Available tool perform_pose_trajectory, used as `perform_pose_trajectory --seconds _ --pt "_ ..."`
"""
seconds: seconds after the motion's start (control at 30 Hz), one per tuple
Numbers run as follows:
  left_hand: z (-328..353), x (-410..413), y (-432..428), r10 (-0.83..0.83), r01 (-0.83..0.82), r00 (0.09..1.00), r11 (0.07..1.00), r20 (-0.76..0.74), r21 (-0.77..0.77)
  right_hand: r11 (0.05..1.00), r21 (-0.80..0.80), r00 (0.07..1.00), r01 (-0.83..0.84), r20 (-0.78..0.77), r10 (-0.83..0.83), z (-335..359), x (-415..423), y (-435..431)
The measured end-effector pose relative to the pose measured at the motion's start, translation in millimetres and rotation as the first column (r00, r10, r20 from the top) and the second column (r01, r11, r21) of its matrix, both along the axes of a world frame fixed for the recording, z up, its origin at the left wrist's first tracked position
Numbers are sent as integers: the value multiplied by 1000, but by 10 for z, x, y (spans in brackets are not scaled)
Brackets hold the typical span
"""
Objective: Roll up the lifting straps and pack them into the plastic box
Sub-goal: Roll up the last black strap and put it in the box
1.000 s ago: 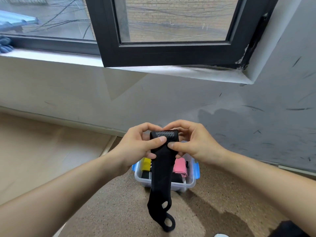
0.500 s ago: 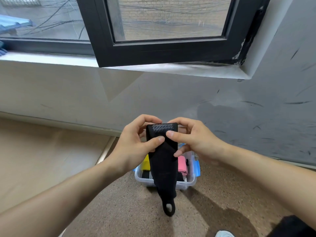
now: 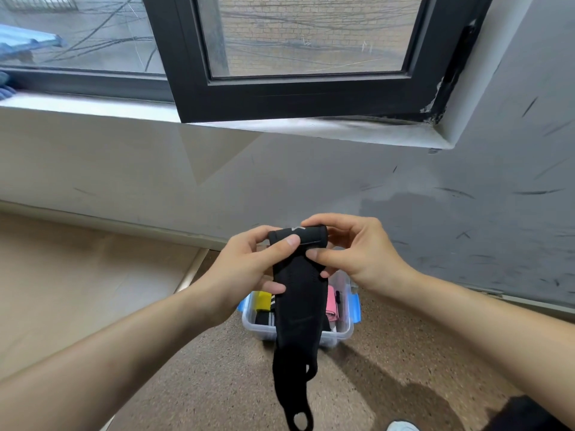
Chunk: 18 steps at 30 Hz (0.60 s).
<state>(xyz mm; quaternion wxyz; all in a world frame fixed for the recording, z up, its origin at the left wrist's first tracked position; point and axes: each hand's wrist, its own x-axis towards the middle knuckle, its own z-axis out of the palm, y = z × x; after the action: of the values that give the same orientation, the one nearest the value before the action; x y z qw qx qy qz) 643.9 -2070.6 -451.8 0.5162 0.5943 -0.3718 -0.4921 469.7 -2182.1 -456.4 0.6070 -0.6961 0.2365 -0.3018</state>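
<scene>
Our left hand (image 3: 249, 269) and right hand (image 3: 357, 253) are ungloved, nails short; our forearms (image 3: 124, 353) bare; black cloth (image 3: 529, 415) covers one leg; a pale shoe toe (image 3: 399, 426) beside it.

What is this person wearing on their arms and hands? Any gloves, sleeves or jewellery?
Nothing that shows. The left hand and right hand are ungloved, with short, plain nails and no rings on the fingers in view. Neither wrist carries a watch or band. The left forearm and right forearm have no sleeve as far up as the frame reaches.
</scene>
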Motion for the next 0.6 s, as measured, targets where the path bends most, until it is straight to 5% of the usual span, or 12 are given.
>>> perform_pose_trajectory --seconds 0.13,0.37,0.6 --pt "-19 6 10 6 -6 999 1000 43 -15 1000 -8 997 -21 -75 21 10 -9 -14" --pt "-15 2 22 11 6 993 991 120 -136 946 303 984 -115 -92 150 44 24 46" --pt "-29 18 20 -11 35 989 986 146 -162 950 305 996 -62 -38 77 68 34 36"
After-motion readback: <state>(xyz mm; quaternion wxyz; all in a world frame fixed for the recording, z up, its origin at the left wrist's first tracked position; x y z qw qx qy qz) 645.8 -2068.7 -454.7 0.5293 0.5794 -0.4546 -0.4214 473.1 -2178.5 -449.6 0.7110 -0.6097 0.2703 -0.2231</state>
